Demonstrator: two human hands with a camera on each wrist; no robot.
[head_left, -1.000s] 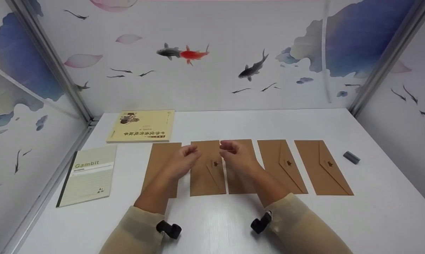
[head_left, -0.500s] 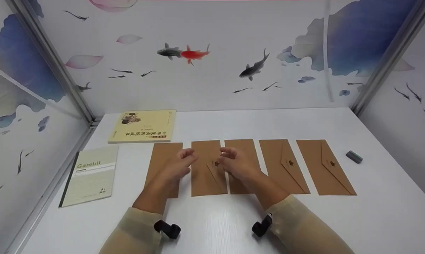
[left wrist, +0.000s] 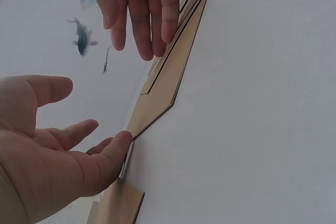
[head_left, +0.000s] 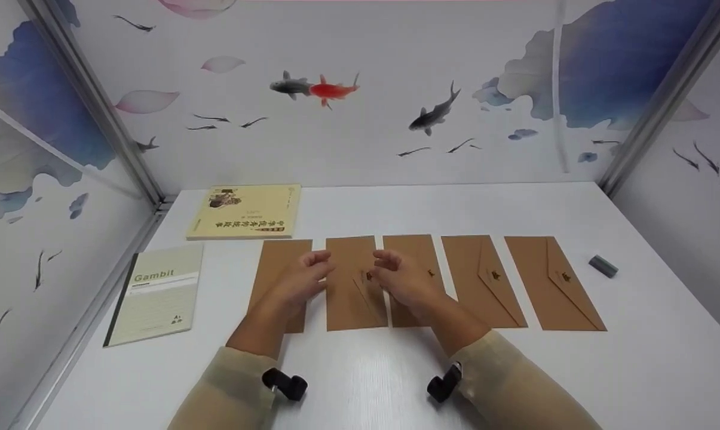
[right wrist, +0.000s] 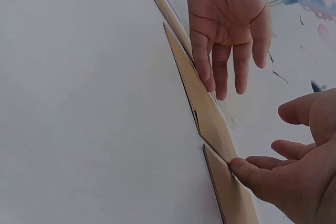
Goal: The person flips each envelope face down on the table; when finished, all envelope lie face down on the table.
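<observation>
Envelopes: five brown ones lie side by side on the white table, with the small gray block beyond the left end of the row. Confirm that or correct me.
Wrong end: the head view shows the small gray block beyond the right end. The five brown envelopes are as you said.

From the head view's centre: brown envelopes (head_left: 476, 286), four with dark emblems (head_left: 495, 275); yellow book (head_left: 249, 209), brown-printed, at nine o'clock; pale-green notebook (head_left: 155, 301), white-banded, dark-spined, at eight; dark-grey block (head_left: 603, 266) at three; beige sleeves (head_left: 524, 382) at five and seven; white wall (head_left: 348, 152) with a blue wash (head_left: 628, 65) at two, red fish (head_left: 334, 91) at twelve
</observation>
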